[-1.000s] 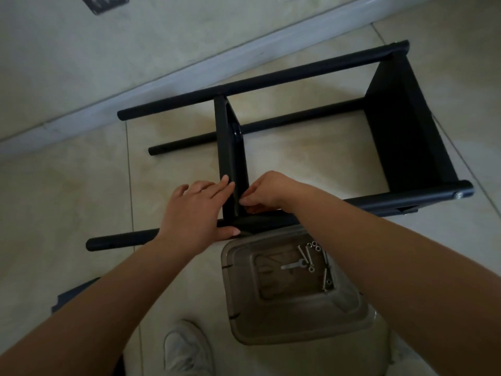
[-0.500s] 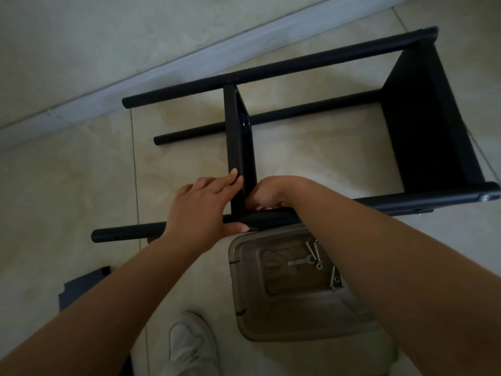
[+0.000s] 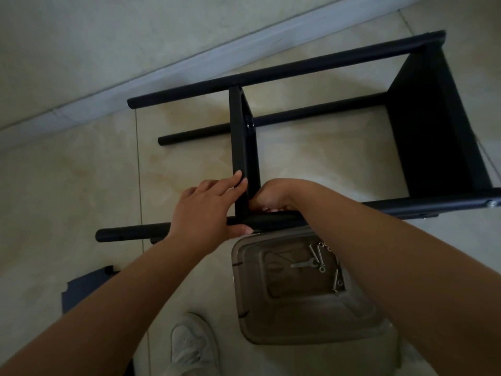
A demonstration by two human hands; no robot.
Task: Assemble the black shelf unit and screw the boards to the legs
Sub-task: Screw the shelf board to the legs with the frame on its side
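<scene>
Item: black shelf unit, part built, lay on its side on the tiled floor, filling the frame from 9 to 3 o'clock. Four round legs ran left to right. The far leg sat toward 12 o'clock near the skirting; a second leg lay just below it; the near leg crossed at centre and passed under both hands. Two boards stood on edge between the legs: a narrow middle board at centre and a wide end board at 2 o'clock.

Left hand: fingers straight and laid against the left face of the middle board, thumb along the near leg below. It pressed rather than gripped.

Right hand: fingers curled inward at the corner where the middle board met the near leg, at the board's right side. The fingertips were hidden behind the knuckles, so whether they pinched anything could not be told.

Tub: clear brown plastic, at 5 o'clock, touching the near leg's lower edge. Inside lay loose screws, washers and a small key, toward the tub's right side, partly under the right forearm.

Also present: a dark flat panel at 8 o'clock, partly covered by the left forearm; a white shoe at 6 o'clock.
</scene>
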